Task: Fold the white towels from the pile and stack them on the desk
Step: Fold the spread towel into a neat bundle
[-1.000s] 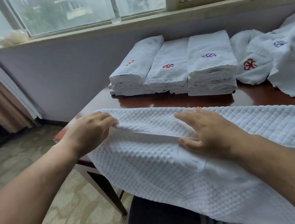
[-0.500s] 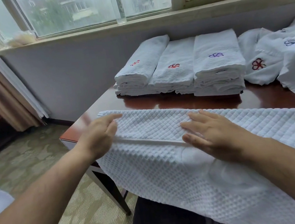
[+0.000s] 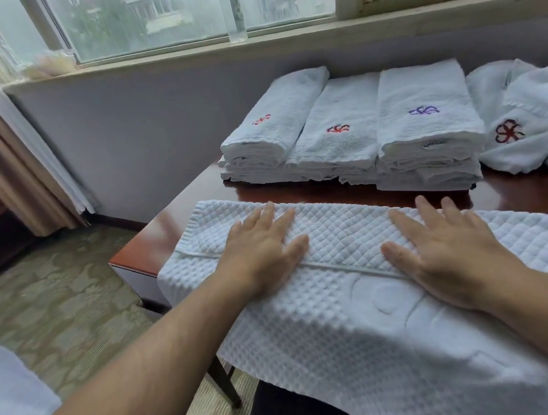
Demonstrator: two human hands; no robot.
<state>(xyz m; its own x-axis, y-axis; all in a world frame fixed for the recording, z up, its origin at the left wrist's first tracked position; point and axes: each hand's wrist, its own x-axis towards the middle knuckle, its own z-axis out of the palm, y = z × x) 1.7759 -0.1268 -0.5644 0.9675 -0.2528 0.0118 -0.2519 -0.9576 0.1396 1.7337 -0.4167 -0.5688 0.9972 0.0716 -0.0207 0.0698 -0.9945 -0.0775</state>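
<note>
Both hands are lying flat, fingers straight and spread, pressing down on the waffle towel [image 3: 363,299] that is stretched across the near edge of the worktop [image 3: 152,243]. The left hand [image 3: 264,253] is resting near the towel's left end, and the right hand [image 3: 450,251] is sitting further along toward the middle. Neither is gripping anything; the palms seem to be there to flatten the cloth and hold the fold in place.

A raised seam is running under both palms, and the strip of towel beyond it is lying on the wood while the larger part is hanging off the front edge toward the person's lap. That overhang is probably why the hands are bearing down: without the weight, the towel could slide off the polished surface.

At the back of the worktop, 3 stacks of folded towels [image 3: 353,135] are standing side by side against the wall, leaving the front free as folding space. To their right, the unfolded pile [image 3: 531,120] is lying loose, touching the nearest stack, so plenty of work appears to remain.

A clear bottle [image 3: 231,5] is standing on the window sill [image 3: 279,41] above, well apart from the folding.
</note>
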